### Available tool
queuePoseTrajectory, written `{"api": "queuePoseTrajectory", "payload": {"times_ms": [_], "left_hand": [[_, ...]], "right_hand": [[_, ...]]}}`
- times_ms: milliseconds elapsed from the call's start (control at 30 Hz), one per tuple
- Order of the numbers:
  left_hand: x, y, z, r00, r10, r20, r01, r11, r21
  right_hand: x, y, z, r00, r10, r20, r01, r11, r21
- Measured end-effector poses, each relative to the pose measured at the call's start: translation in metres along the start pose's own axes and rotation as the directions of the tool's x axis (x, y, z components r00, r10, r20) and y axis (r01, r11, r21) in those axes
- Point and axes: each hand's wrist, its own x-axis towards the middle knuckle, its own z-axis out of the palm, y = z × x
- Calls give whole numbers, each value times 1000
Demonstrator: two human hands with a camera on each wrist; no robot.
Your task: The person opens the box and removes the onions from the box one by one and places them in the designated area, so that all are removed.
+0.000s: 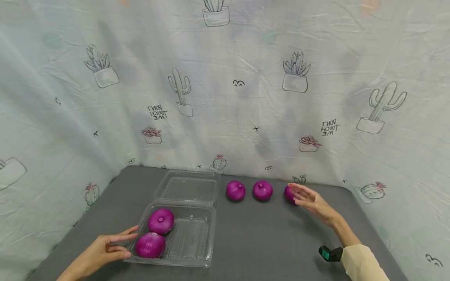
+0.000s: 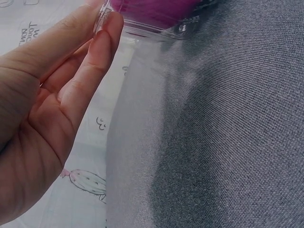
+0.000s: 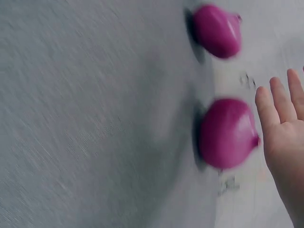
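Note:
A clear plastic clamshell container (image 1: 191, 238) lies unfolded, its lid (image 1: 191, 187) laid back behind the tray. Two red onions sit in the tray's left side, a rear one (image 1: 161, 221) and a front one (image 1: 150, 245). My left hand (image 1: 102, 251) pinches the left rim between thumb and fingers; the left wrist view shows the rim (image 2: 101, 18) at the fingertips. Toward the back stand three more red onions, a left one (image 1: 235, 191), a middle one (image 1: 262, 190) and a right one (image 1: 290, 194). My right hand (image 1: 314, 203) is over the right onion, partly covering it, fingers extended.
A grey cloth (image 1: 253, 238) covers the table. Behind and at both sides hangs a pale curtain (image 1: 232, 117) printed with cactus pots. The right wrist wears a black strap device (image 1: 330, 253) below the hand.

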Motion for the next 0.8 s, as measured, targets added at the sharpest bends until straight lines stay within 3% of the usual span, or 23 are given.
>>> {"api": "queuePoseTrajectory", "payload": {"times_ms": [133,333,567,800], "left_hand": [[-1,-1,1,1000,19,-5,-19,1000,13],[0,-1,1,999,45,0,-45,999,-14],[0,2,0,1000,7,2,-7,998,-62],[1,2,2,999,34,-2,-34,997,-68]], "right_hand": [[10,0,18,993,-20,118,13,998,59],[29,-7,47,963,-13,270,-22,992,128],[64,-19,91,900,-17,437,-68,981,179],[101,-21,137,819,-44,572,-80,979,190]]}}
